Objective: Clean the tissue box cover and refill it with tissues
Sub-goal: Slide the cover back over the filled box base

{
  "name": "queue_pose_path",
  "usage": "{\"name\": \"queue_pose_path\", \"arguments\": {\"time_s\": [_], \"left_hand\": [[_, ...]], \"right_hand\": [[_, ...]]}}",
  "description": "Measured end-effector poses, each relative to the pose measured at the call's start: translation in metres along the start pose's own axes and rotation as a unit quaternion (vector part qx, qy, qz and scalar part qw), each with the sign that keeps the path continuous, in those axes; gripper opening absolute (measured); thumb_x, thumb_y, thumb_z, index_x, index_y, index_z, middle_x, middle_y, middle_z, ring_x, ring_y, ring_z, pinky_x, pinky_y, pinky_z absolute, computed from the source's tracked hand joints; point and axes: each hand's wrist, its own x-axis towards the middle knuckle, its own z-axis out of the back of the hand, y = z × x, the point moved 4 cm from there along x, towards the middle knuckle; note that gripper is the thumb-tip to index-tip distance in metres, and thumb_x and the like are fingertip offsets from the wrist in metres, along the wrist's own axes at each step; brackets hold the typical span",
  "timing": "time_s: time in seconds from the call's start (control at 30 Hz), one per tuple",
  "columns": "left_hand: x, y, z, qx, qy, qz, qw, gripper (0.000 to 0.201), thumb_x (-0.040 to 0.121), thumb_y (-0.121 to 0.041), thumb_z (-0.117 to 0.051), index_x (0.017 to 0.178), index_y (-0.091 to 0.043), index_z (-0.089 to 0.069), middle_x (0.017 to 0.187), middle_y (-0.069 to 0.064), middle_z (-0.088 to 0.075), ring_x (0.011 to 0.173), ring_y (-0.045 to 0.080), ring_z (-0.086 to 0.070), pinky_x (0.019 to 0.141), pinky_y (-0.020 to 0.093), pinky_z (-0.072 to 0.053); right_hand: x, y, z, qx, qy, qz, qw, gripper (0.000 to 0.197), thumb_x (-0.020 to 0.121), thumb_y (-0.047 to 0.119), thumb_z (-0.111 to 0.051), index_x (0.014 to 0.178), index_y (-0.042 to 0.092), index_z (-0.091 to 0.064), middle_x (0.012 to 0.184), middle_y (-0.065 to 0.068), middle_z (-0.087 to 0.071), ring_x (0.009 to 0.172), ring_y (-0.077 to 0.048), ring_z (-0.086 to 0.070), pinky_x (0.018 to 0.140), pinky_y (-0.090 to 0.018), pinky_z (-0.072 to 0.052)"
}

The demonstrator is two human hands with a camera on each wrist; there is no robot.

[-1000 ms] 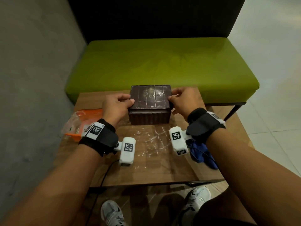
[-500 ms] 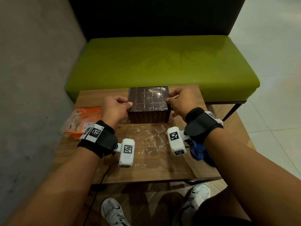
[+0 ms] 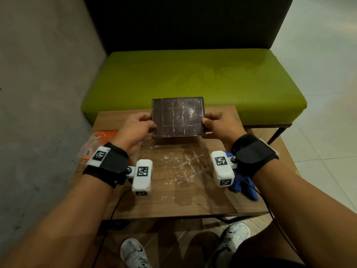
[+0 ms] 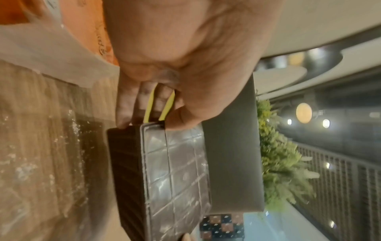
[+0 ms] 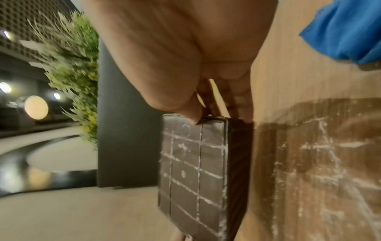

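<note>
A dark brown tissue box cover (image 3: pixel 178 117) is held between both hands above the far part of the wooden table (image 3: pixel 193 198), tilted so its gridded underside, streaked with white dust, faces me. My left hand (image 3: pixel 138 128) grips its left edge, thumb on the gridded face and fingers on the ribbed side (image 4: pixel 128 163). My right hand (image 3: pixel 219 125) grips the right edge the same way. The gridded face (image 5: pixel 191 171) carries white dust lines in the right wrist view. An orange and clear tissue pack (image 3: pixel 100 138) lies at the table's left edge.
White dust in a grid pattern (image 3: pixel 179 167) marks the tabletop in front of the box. A blue cloth (image 3: pixel 241 184) lies on the table's right side under my right wrist. A green bench seat (image 3: pixel 193 78) stands just beyond the table. A grey wall (image 3: pixel 38 93) runs along the left.
The box cover has been lifted off the table and tipped toward me, so its front wall no longer shows and the gridded face does. Both hands rose with it.
</note>
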Motion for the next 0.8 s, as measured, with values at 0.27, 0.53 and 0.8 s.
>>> {"name": "queue_pose_path", "arguments": {"time_s": [0.27,0.53,0.8], "left_hand": [[-0.046,0.013,0.000,-0.159,0.004,0.015,0.987,0.057,0.092,-0.059,-0.073,0.123,-0.011,-0.073,0.127,0.009,-0.076,0.115,0.033,-0.075,0.087,0.055,-0.065],[-0.056,0.032,0.002,-0.144,-0.020,-0.023,0.989,0.040,0.092,-0.028,-0.082,0.113,0.003,-0.069,0.116,0.012,-0.080,0.114,0.026,-0.076,0.100,0.054,-0.061],[-0.064,0.050,0.004,-0.077,0.010,-0.097,0.992,0.069,0.080,0.025,-0.072,0.130,-0.018,-0.055,0.133,0.001,-0.067,0.120,0.016,-0.072,0.097,0.034,-0.061]], "right_hand": [[-0.047,-0.014,0.004,0.107,-0.046,0.093,0.989,0.035,0.101,-0.006,-0.055,0.133,0.007,-0.064,0.127,-0.005,-0.073,0.103,-0.010,-0.072,0.070,-0.013,-0.055],[-0.063,-0.038,0.001,0.063,-0.092,0.068,0.991,0.026,0.099,0.000,-0.062,0.119,0.011,-0.073,0.102,-0.003,-0.076,0.082,-0.014,-0.067,0.059,-0.013,-0.050],[-0.059,-0.053,-0.007,0.238,-0.002,0.014,0.971,0.036,0.101,0.031,-0.062,0.120,0.003,-0.073,0.117,-0.008,-0.078,0.112,-0.025,-0.074,0.095,-0.042,-0.058]]}}
